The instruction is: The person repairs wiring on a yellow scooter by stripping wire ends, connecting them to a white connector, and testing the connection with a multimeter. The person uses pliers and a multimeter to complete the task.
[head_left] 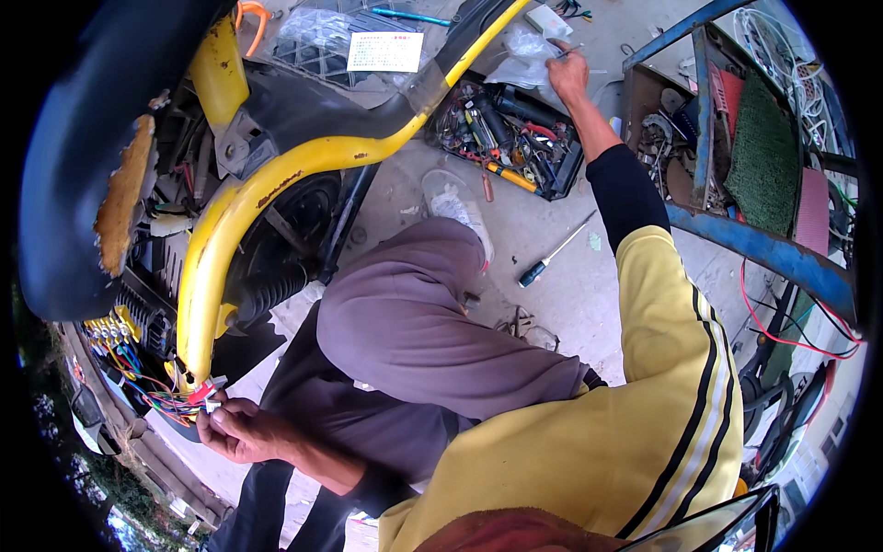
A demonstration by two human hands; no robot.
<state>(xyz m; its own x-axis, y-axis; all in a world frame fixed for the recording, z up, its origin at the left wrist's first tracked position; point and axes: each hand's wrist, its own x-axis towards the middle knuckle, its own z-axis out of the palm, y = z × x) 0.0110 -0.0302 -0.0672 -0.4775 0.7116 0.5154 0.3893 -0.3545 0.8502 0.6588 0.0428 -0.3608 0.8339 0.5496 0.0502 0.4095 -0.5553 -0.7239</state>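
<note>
My left hand [237, 428] pinches a small white connector [215, 405] beside colored wires [166, 400] at the lower end of a rusty yellow frame tube [202, 294]. A red part [201, 392] sits against that tube. My right hand [567, 72] reaches to the top right, its fingers closed on a thin metal item [565, 51] by a crumpled clear plastic bag [522, 60] and a small white box [549, 23]. Below it lies an open black toolbox [497, 124] full of hand tools.
A blue metal cart [754, 244] with scrap and green mat stands right. A screwdriver [543, 262] lies on the concrete near my shoe [460, 202]. The black seat [64, 221] with torn foam is left, and a white printed card [384, 51] rests on a gray grid mat at top.
</note>
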